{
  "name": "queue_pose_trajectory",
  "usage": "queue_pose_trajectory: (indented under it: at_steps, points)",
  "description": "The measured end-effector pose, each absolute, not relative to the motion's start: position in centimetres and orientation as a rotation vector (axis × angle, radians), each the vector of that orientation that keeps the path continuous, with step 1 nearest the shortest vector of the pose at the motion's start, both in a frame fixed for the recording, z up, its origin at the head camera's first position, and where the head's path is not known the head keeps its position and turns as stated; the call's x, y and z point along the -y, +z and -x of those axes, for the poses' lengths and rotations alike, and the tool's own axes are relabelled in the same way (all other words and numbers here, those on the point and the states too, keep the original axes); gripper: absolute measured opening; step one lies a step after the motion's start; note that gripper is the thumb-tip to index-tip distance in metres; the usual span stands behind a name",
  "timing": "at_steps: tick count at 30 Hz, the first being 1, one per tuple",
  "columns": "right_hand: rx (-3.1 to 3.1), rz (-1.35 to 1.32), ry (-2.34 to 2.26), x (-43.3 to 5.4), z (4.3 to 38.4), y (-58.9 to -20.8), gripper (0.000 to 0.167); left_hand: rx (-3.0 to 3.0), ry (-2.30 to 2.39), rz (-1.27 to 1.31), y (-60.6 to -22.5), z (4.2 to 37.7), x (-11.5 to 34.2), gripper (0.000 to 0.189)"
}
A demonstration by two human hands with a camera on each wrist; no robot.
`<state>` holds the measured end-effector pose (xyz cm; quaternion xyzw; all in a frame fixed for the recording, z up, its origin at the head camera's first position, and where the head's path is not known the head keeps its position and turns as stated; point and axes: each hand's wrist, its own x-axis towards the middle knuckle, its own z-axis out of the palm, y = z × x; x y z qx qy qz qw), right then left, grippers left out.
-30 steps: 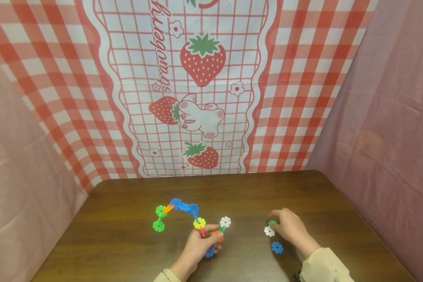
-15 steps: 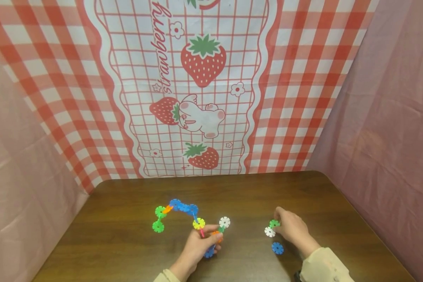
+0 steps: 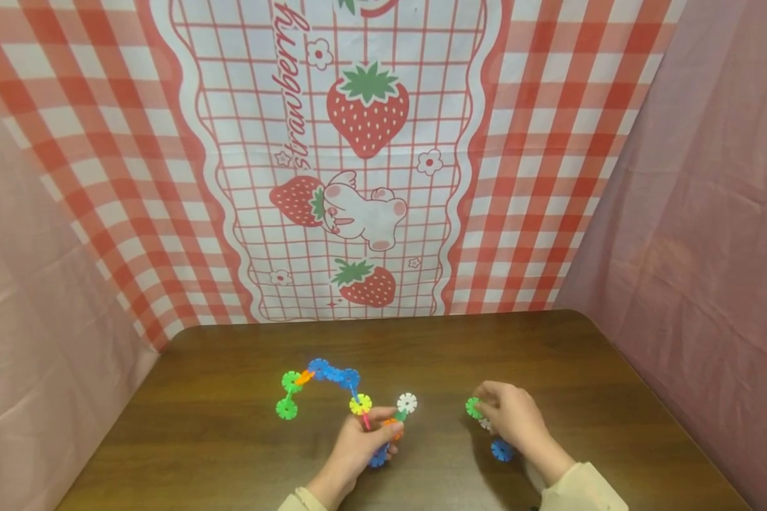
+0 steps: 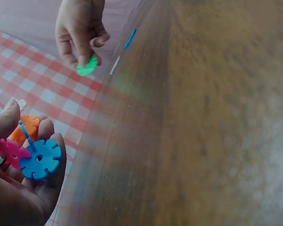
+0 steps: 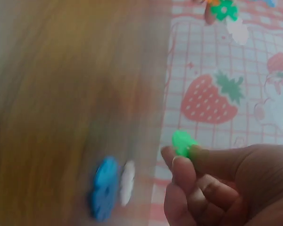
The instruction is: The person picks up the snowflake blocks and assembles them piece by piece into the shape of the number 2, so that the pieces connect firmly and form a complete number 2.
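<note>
My left hand (image 3: 354,451) grips a chain of slotted snowflake discs near its middle. From there the chain arches leftward through a yellow disc (image 3: 361,405) and several blue discs (image 3: 334,375) to two green ones at its end. A white disc (image 3: 407,403) sticks out on the right of the fingers. In the left wrist view, pink (image 4: 13,151), orange (image 4: 29,125) and blue discs (image 4: 40,159) lie within the hand. Between thumb and fingertips my right hand (image 3: 518,419) pinches a loose green snowflake disc (image 5: 183,141), raised above the table.
A loose white disc (image 5: 127,183) and a blue disc (image 5: 104,189) lie on the brown wooden table (image 3: 230,454) beneath the right hand. A checked strawberry-print cloth (image 3: 530,177) hangs behind the table, with pink cloth (image 3: 697,234) along the sides.
The right hand has picked up the green disc beside the white one and moved it slightly left. The left hand and its chain have stayed nearly still.
</note>
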<state>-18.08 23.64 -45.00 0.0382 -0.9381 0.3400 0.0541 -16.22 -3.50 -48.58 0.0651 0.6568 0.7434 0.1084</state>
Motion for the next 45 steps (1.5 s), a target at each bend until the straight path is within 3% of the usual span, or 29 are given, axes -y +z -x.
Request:
queue_pose_trajectory:
  at_steps: [8,17,45]
  points:
    - [2.755,-0.26,1.429,-21.5,17.9,-44.3,0.006,-1.968,2.185,-0.198,-48.6,16.3,3.4,0.036]
    - [2.641,-0.423,1.67,-19.5,18.2,-43.8,0.016,-2.011,2.194,-0.233,-48.4,16.2,3.0,0.036]
    - [2.654,-0.346,1.506,-16.5,17.5,-42.7,0.005,-2.273,2.064,-0.308,-48.3,15.7,2.1,0.028]
